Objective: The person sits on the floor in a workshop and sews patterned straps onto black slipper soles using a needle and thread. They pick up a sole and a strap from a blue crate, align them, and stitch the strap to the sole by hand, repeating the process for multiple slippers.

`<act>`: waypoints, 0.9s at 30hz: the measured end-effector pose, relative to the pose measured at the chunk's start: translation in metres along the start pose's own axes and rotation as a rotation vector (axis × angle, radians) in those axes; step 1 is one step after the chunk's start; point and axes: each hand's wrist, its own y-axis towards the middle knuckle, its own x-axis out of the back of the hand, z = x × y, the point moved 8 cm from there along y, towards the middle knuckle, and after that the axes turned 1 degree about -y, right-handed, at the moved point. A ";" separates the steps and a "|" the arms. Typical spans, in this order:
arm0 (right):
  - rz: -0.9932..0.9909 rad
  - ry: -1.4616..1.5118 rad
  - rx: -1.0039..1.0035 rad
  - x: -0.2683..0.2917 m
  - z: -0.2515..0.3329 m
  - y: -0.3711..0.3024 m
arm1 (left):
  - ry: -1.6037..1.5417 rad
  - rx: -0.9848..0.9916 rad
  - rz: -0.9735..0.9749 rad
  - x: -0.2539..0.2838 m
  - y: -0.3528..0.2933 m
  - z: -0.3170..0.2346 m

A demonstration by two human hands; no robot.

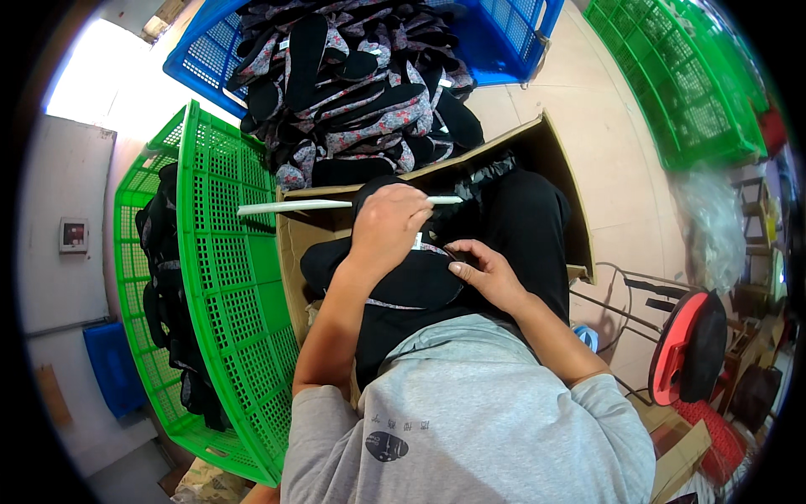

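Observation:
My left hand [388, 225] is closed around a slim, pale white-green rod [294, 206], which lies roughly level and sticks out on both sides of the fist. Below it, a slipper [411, 281] with a black sole and a strip of floral fabric rests on my lap. My right hand [491, 273] pinches the slipper's right edge between thumb and fingers. A small white tag [417, 241] shows by the floral strip. Another black piece [323, 265], perhaps a second slipper, lies to the left, partly behind my left forearm.
An open cardboard box [579, 210] surrounds my knees. Beyond it, black and floral slippers [369, 109] heap up from a blue crate [197, 59]. A green crate [227, 252] with dark slippers stands close on the left; another green crate [672, 84] is far right. A red round seat [667, 349] stands right.

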 end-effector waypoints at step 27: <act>-0.016 0.160 -0.112 0.000 -0.001 0.000 | 0.067 -0.065 0.070 -0.004 -0.032 -0.029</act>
